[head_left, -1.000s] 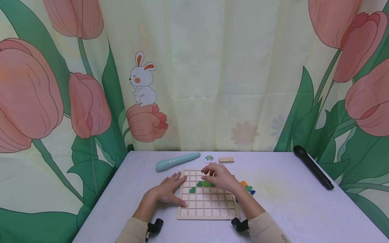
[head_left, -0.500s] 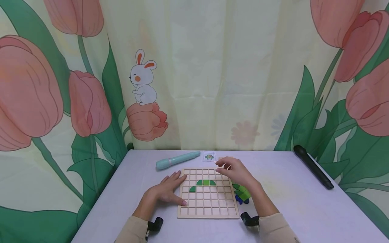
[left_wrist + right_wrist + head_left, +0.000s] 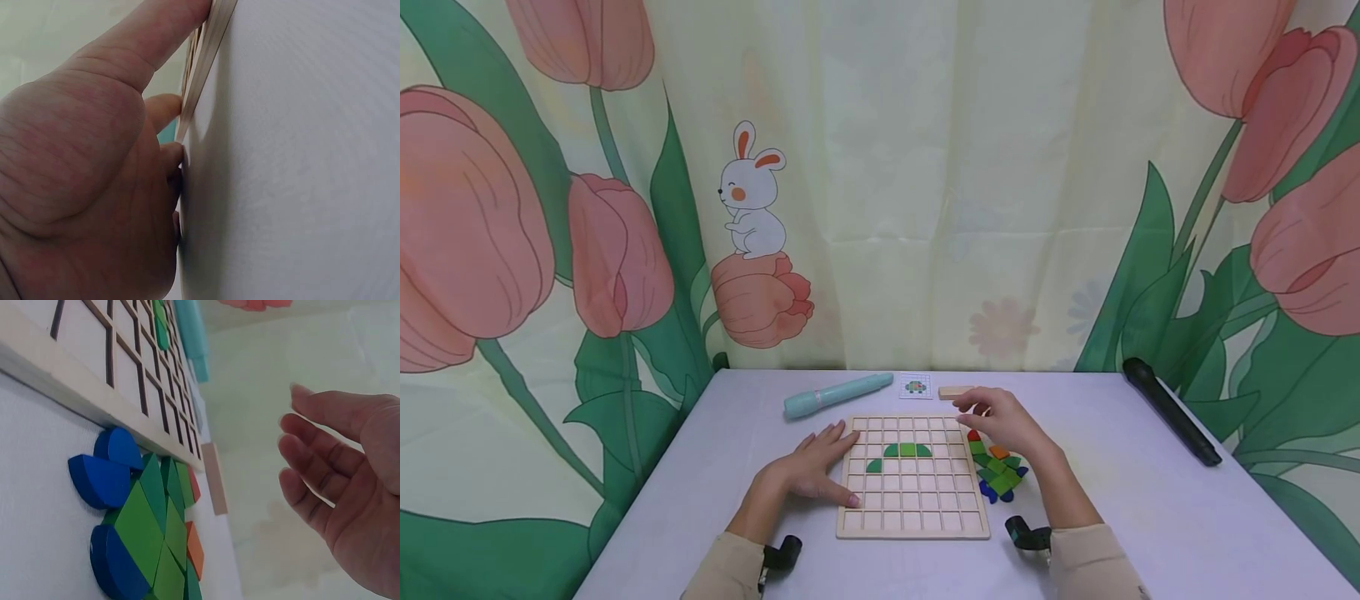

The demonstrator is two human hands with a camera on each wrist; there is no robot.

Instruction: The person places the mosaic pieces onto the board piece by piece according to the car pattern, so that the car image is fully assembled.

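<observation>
White table (image 3: 1120, 492): left hand (image 3: 808, 467) flat against grid board (image 3: 913, 528); right hand (image 3: 1003, 421) open, empty

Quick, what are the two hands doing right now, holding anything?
Left hand: open, fingers flat against the left edge of the wooden grid board, holding nothing.
Right hand: open, fingers relaxed, empty, above the pile of coloured pieces.
</observation>
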